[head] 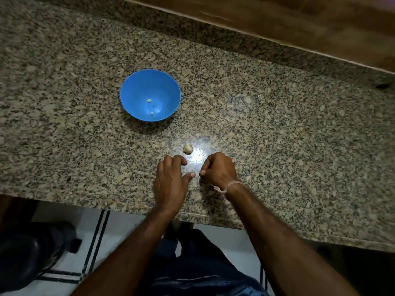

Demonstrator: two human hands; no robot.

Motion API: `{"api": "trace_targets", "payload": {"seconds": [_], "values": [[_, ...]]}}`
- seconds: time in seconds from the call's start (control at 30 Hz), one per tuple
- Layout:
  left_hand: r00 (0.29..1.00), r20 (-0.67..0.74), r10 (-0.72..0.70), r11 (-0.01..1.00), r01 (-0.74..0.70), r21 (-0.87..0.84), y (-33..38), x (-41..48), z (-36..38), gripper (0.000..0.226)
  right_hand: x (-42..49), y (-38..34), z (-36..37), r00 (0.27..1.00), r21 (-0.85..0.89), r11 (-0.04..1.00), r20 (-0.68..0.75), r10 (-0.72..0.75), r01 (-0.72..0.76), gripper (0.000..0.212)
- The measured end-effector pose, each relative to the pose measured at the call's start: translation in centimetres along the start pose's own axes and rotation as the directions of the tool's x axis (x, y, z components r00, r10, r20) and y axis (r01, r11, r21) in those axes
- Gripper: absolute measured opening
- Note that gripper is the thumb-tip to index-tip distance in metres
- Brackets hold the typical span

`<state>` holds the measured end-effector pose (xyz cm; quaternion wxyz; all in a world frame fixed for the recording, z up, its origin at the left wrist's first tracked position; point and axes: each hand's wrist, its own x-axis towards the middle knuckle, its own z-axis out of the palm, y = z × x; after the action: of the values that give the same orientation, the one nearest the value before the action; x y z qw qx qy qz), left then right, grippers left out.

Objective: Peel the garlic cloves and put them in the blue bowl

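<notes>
Just beyond the hands (pixel 171 178) (pixel 218 169), garlic (pixel 188 149).

Your blue bowl (pixel 130 88) sits upright on the counter (pixel 277 129). It's round, plain, and its mouth is open to you. Two small pale peeled bits lie inside, apart from each other: far clove (pixel 149 100) about mid-floor, near clove (pixel 152 113) down by the near wall. Your garlic piece (pixel 188 149) is a pale lumpy knob lying on the counter, near the bowl on its near-right side and not touching it, right beside a bright glare patch. Can't tell whether its skin is on or off.
</notes>
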<state>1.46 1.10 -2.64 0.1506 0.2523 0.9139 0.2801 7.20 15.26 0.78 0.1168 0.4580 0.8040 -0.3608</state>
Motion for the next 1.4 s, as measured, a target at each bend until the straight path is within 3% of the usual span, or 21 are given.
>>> {"api": "trace_targets", "payload": {"seconds": [0.53, 0.6, 0.63, 0.67, 0.73, 0.83, 0.93, 1.07, 1.2, 1.4], "values": [[0.998, 0.055, 0.008, 1.0, -0.007, -0.014, 0.3, 0.0, -0.8, 0.029, -1.0, -1.0, 1.7, 0.987, -0.214, 0.977, -0.158, -0.021, -0.013, 0.017], [0.996, 0.085, -0.023, 0.995, 0.031, -0.091, 0.4, 0.2, -1.0, 0.019, -1.2, -0.1, 1.0, 0.997, -0.032, 0.999, -0.083, 0.001, -0.004, 0.016], [0.991, 0.131, -0.038, 0.979, 0.063, -0.191, 0.5, 0.4, -1.1, 0.014, -1.7, 0.4, 0.5, 1.0, 0.184, 0.983, -0.012, 0.022, -0.019, 0.014], [0.98, 0.19, -0.055, 0.939, 0.115, -0.323, 0.8, 0.6, -1.3, 0.009, -2.3, 0.9, 0.1, 0.997, 0.441, 0.895, 0.066, 0.035, -0.06, 0.01], [0.951, 0.295, -0.088, 0.802, 0.243, -0.546, 1.5, 0.7, -1.8, 0.008, -4.0, 1.1, -0.5, 0.971, 0.802, 0.557, 0.237, 0.035, -0.216, 0.003], [0.939, 0.321, -0.123, 0.662, 0.319, -0.679, 2.4, 0.1, -2.5, 0.009, -5.3, 1.4, 0.0, 0.929, 0.903, 0.227, 0.369, 0.028, -0.365, 0.009], [0.943, 0.309, -0.122, 0.623, 0.315, -0.715, 2.9, -0.3, -3.0, 0.007, -5.4, 1.3, 0.3, 0.925, 0.921, 0.084, 0.38, 0.013, -0.38, 0.009], [0.961, 0.256, -0.103, 0.638, 0.262, -0.724, 4.2, -0.5, -3.7, 0.005, -5.5, 0.9, 0.6, 0.956, 0.948, 0.128, 0.29, 0.036, -0.292, 0.003], [0.972, 0.193, -0.134, 0.677, 0.232, -0.698, 5.0, -0.3, -4.2, 0.006, -6.0, 0.8, 0.3, 0.991, 0.956, 0.262, 0.13, 0.036, -0.135, 0.015], [0.988, 0.153, -0.035, 0.778, 0.123, -0.616, 4.9, -0.2, -5.1, 0.008, -5.8, 1.0, -0.3, 0.999, 0.909, 0.414, -0.05, 0.017, 0.038, 0.015]]}}
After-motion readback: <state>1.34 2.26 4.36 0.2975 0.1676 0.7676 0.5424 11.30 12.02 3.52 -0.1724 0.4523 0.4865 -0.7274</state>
